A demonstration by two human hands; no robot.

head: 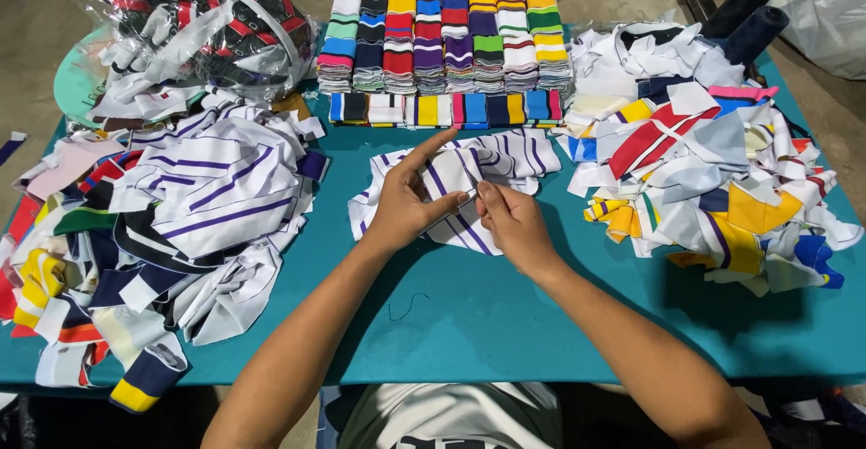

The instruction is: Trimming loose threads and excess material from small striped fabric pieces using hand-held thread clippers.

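Both my hands meet over a small pile of white fabric pieces with purple stripes point(505, 156) in the middle of the teal table point(469, 314). My left hand point(406, 201) pinches one white purple-striped strip, with the index finger stretched up. My right hand point(514, 223) grips the same strip from the right, fingers closed on its edge. A thin dark line runs between the two hands; what it is I cannot tell.
A big heap of white and purple-striped cuttings point(207, 196) fills the left. Mixed coloured scraps point(704, 178) pile at the right. Neat stacks of folded striped ribs point(442, 43) stand at the back. A plastic bag of fabric point(198, 25) sits back left, dark thread cones point(749, 16) back right.
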